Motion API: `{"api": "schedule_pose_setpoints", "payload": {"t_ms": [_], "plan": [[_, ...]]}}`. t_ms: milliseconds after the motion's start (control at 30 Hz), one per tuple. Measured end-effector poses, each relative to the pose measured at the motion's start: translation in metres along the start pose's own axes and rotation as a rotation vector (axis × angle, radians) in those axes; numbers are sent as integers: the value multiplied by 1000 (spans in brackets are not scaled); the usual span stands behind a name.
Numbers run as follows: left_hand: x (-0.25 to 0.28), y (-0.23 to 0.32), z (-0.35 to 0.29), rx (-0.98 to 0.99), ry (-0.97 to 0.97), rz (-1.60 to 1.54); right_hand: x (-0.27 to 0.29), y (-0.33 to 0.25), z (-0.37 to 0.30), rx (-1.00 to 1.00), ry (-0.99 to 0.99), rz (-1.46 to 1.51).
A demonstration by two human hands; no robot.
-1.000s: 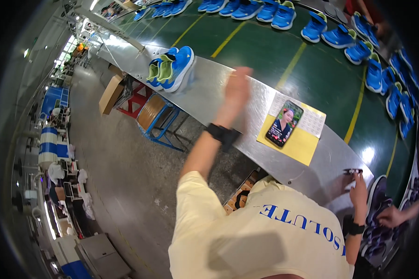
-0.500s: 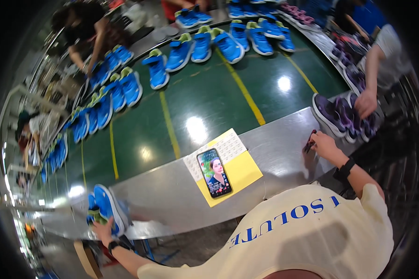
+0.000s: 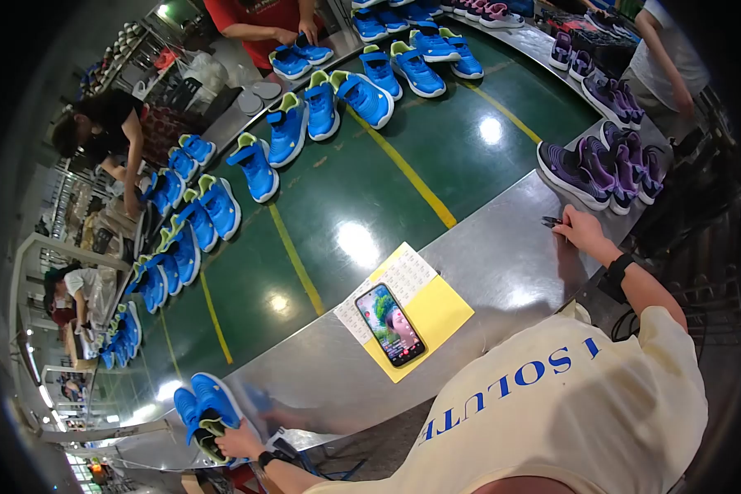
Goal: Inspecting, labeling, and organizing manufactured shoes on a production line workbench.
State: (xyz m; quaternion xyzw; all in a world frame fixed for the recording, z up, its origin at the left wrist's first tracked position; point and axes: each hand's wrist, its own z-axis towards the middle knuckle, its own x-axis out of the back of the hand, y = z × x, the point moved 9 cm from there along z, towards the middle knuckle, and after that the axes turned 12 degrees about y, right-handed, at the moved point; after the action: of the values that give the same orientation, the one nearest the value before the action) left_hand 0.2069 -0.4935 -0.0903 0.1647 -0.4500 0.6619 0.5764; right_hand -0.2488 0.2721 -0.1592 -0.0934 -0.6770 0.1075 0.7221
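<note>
At the lower left, a pair of blue sneakers (image 3: 216, 398) with lime-green linings rests on the metal ledge (image 3: 305, 403). My left hand (image 3: 240, 441) grips one of them at its heel opening, and its fingertips are partly hidden there. Over the ledge on the right, my right hand (image 3: 584, 230) is closed around a small dark two-pronged tool (image 3: 552, 221), prongs pointing left. Just beyond that hand stand several dark purple sneakers (image 3: 580, 174). Between my hands a phone (image 3: 390, 324) with a lit screen lies on a yellow sheet (image 3: 440, 309) and a white label sheet (image 3: 403, 277).
A green conveyor belt (image 3: 370, 198) with yellow cross lines runs beyond the ledge. Several blue sneakers (image 3: 286, 130) line its far side. A person in red (image 3: 259, 25) handles blue sneakers across the belt. Other people work at the left and upper right.
The view has shifted. A co-worker's hand has withdrawn from the purple sneakers. My right hand still holds the tool, now turned to point left; my left hand stays at the blue pair.
</note>
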Motion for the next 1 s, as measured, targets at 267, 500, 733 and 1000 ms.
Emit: {"api": "schedule_pose_setpoints", "payload": {"t_ms": [267,500,733,1000], "plan": [[178,115,-28,-610,261,-734,81,-112,18,389,59,311],[401,274,-126,-1358,393,-1044,162,-257,-41,1175,262,668],[435,363,-265,-1897,364,-983,92,-232,-74,1248,87,491],[386,310,-186,-1142,240,-1356,28,-220,-25,1100,-194,102]]}}
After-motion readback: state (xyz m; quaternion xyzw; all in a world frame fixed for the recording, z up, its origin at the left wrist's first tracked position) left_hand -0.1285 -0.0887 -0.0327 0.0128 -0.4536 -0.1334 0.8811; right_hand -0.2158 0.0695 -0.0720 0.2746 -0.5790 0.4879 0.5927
